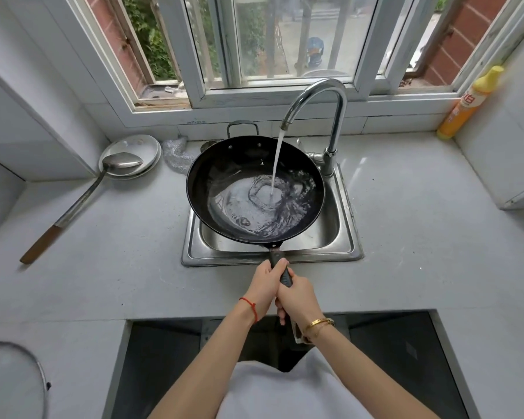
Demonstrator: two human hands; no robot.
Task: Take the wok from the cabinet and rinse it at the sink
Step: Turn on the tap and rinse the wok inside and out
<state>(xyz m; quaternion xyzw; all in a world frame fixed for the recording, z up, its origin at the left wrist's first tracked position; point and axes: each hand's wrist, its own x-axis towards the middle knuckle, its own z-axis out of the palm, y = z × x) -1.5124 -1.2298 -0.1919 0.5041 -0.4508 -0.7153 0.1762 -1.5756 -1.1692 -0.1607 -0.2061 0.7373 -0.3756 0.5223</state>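
Here the black wok [254,189] sits over the sink [342,237], under the faucet [330,98], whose stream swirls inside it. Both the left hand [265,284] and the right hand [298,297] grip its handle [280,264], nearer the person than the sink.

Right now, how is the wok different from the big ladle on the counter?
The wok is black and round; the ladle is grey metal with a long brown-ended handle. The wok is held over the sink by its handle, gripped by the left hand and right hand; the ladle lies untouched, its bowl resting on the plates. Water from the tap pours into the wok; the ladle gets none. Both have long handles.
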